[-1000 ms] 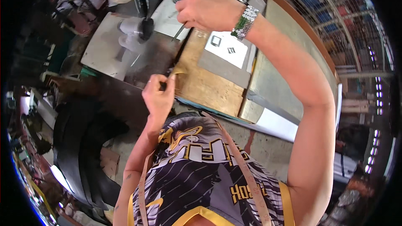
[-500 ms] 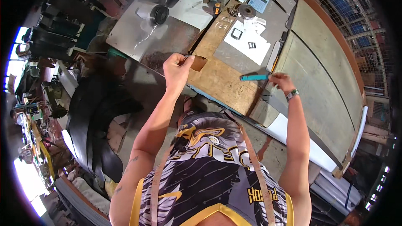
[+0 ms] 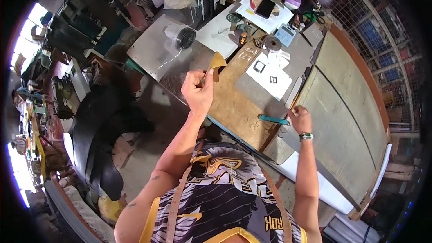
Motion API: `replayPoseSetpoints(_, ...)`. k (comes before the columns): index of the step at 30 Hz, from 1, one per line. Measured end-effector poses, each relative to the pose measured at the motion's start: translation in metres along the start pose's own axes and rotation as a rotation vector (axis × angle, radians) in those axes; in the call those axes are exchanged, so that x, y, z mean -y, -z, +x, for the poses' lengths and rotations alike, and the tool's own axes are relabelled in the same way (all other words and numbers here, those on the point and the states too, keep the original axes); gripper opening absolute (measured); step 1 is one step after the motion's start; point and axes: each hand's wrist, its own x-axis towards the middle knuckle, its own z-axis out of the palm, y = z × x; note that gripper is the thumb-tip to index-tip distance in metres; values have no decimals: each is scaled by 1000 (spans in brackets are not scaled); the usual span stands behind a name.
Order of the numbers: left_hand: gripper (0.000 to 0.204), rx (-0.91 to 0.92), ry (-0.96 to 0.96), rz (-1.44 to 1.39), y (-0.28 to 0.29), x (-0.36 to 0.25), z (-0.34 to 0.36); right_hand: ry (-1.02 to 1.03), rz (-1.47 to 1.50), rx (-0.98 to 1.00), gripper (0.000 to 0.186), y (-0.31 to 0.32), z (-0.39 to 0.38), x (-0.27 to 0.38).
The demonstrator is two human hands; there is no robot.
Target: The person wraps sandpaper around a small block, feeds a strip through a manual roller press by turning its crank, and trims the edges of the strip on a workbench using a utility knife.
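My left hand (image 3: 198, 90) is closed on a small folded piece (image 3: 217, 63) with a tan-yellow face and brown underside, held up over the plywood worktop (image 3: 229, 112). My right hand (image 3: 300, 119) has its fingers curled at the right end of a long turquoise tool (image 3: 272, 119); what they pinch is too small to make out. Behind them, white papers with small dark rectangular pieces (image 3: 273, 79) lie on a grey sheet (image 3: 252, 87).
A clear container with black lid (image 3: 184, 38), a phone (image 3: 265, 6), calculator (image 3: 285, 35) and tape roll (image 3: 272, 43) lie farther back. A large grey-green panel (image 3: 342, 130) stands at the right, black sheet material (image 3: 94, 139) at the lower left, wire mesh beyond.
My right hand has come down from high over the worktop to the right edge, bringing the turquoise tool into view. My left hand has risen and turned the small piece's yellow face up.
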Motion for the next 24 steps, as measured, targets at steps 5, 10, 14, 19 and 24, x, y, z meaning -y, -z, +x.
replayPoseSetpoints(5, 22, -40, -232, -21, -2, 4, 9, -189, 1158, 569, 68, 15, 40, 231)
replayPoseSetpoints(10, 21, 73, -284, 15, 5, 23, 8, -264, 1468, 498, 32, -12, 77, 296)
replayPoseSetpoints(14, 19, 123, -155, 14, 14, 26, 6, -133, 1632, 300, 22, -20, 86, 302)
replayPoseSetpoints(19, 27, 535, 460, -15, 36, 66, -23, -107, 1746, 227, 19, -21, 83, 306)
replayPoseSetpoints(24, 19, 702, 191, 55, 69, 103, -44, 12, 1777, 257, 8, -24, 83, 298)
